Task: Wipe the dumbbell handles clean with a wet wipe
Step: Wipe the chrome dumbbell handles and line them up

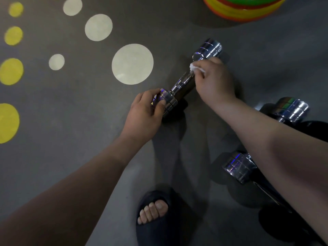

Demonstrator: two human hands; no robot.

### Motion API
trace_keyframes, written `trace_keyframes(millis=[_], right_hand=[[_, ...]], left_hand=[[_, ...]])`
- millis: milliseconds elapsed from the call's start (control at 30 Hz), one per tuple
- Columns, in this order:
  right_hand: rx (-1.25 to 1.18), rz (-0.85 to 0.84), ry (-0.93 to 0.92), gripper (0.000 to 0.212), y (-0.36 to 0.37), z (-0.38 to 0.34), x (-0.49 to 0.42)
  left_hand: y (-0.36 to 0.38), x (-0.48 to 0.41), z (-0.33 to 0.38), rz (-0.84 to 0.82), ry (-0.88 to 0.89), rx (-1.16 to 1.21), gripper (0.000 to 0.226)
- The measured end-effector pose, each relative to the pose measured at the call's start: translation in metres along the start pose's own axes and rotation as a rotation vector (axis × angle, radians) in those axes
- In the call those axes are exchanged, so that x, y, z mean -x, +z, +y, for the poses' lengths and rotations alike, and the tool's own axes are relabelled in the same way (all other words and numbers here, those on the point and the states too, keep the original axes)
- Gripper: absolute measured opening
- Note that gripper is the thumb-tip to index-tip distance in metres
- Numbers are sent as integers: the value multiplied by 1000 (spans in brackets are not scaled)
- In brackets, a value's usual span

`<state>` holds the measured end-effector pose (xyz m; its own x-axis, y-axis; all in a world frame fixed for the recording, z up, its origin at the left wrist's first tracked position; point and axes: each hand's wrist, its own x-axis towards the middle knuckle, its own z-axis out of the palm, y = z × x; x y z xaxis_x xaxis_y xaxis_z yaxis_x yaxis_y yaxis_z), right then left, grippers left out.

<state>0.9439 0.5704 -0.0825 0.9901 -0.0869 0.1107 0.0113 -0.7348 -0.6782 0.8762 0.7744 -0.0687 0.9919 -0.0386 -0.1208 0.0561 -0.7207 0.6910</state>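
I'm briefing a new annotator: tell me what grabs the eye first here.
At centre, the left hand grips a chrome dumbbell by its near end while the right hand holds a white wet wipe against its handle. Pale and yellow dots mark the grey floor at left.

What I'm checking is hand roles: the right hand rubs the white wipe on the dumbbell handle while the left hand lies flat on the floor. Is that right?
No. In the head view the left hand is off the floor, gripping the near end of the dumbbell; the right hand does rub the white wipe on the handle.
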Motion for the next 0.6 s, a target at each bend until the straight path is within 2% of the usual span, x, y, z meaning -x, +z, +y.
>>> trace_keyframes(millis=[67, 233, 400, 533, 600], right_hand=[[-22, 5, -5, 22, 7, -4, 3], [-43, -220, -298, 29, 16, -11, 27], [52, -10, -54, 22, 14, 3, -1], [31, -141, -236, 23, 11, -6, 12], [89, -127, -217, 21, 1, -4, 2]], left_hand=[[-2, -1, 1, -28, 4, -22, 38], [-4, -6, -3, -42, -12, -30, 44], [-5, -6, -4, -57, -27, -22, 47], [-6, -9, -5, -53, -51, -23, 44], [-6, -10, -6, -49, -60, -26, 43]])
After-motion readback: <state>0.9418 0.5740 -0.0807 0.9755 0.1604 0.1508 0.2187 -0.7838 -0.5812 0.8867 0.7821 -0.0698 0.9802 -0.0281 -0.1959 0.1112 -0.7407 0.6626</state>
